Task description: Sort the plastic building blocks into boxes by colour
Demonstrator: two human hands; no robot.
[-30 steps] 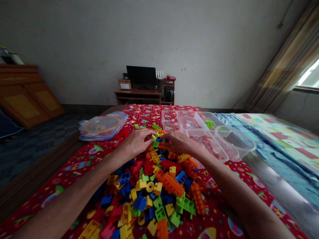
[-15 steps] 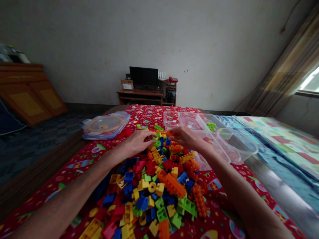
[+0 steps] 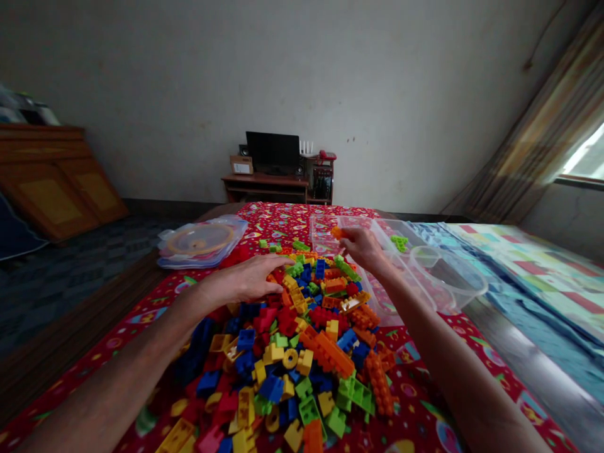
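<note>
A wide heap of toy building bricks point(image 3: 287, 358) in red, yellow, blue, green and orange covers the middle of the table. On the heap's far left side rests my left hand point(image 3: 252, 277), fingers apart and touching bricks, with nothing held that I can see. My right hand point(image 3: 361, 244) is raised past the heap's far right, over the clear plastic bins. Its fingers are closed on an orange building brick point(image 3: 336, 232), which sticks out to the left of the fingertips. A green brick piece point(image 3: 399, 243) lies in one of the bins.
Clear plastic bins point(image 3: 419, 296) stand to the right of the heap. Stacked lids point(image 3: 202, 242) lie at the far left of the red patterned tablecloth point(image 3: 283, 217). A few green bricks point(image 3: 301, 245) lie beyond the heap. A bed point(image 3: 538, 270) adjoins on the right.
My right hand has moved up and right from the heap, carrying the orange building brick over the bins. My left hand has shifted slightly left and down, with its fingers spreading over the bricks.
</note>
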